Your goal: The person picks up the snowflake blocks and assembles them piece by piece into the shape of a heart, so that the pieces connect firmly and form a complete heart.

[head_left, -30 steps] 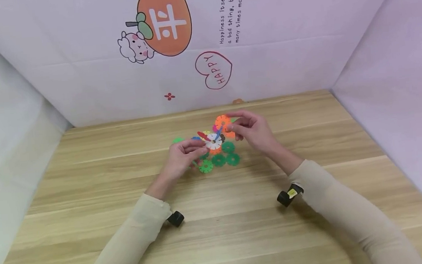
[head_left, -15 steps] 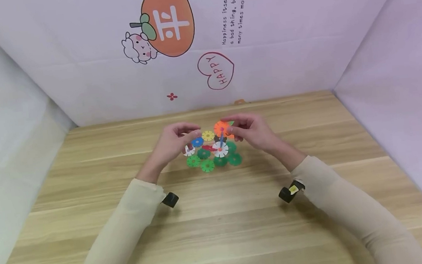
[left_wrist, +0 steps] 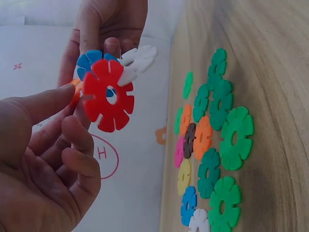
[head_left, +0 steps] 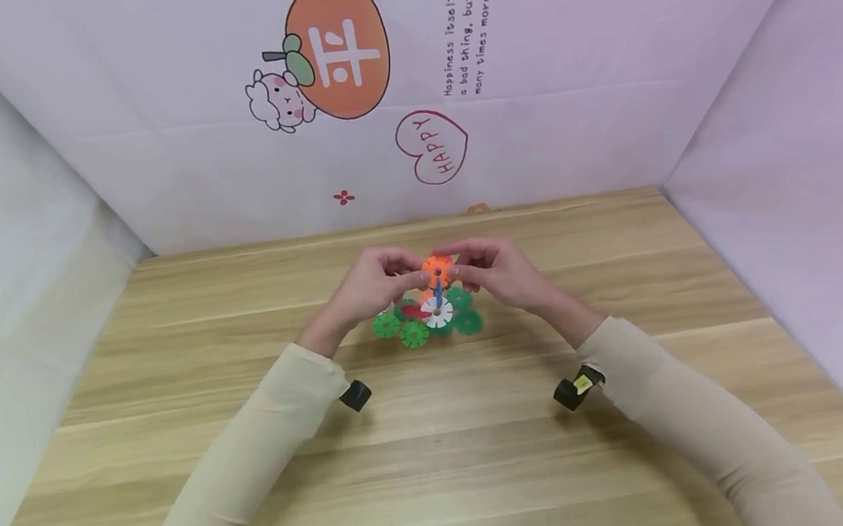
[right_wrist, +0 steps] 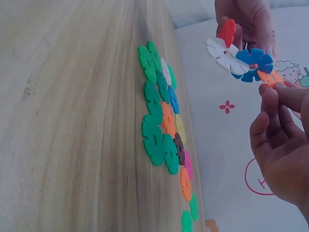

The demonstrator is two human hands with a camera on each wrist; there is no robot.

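Note:
Above the table, both hands hold a small assembly of slotted plastic snowflake discs. At its top is an orange disc (head_left: 429, 266); the left hand (head_left: 373, 291) pinches its left edge and the right hand (head_left: 501, 279) pinches its right edge. A blue disc (right_wrist: 260, 60), seen edge-on from the head, joins the orange one to a white disc (head_left: 439, 321). On the white disc's side sits a red disc (left_wrist: 107, 118), which partly covers the orange and blue ones in the left wrist view. Fingers hide part of the orange disc.
Loose discs lie on the wooden table (head_left: 437, 445) below the hands: several green discs (left_wrist: 244, 126), orange, plus a yellow disc (left_wrist: 183, 186), a brown disc (right_wrist: 179, 149), a pink disc (right_wrist: 188, 165), blue and white. A printed white cloth (head_left: 568, 133) stands behind.
My left hand first let go of the white disc and drew back left, then came right to the orange disc's left edge. The right hand kept hold, shifting slightly left and down.

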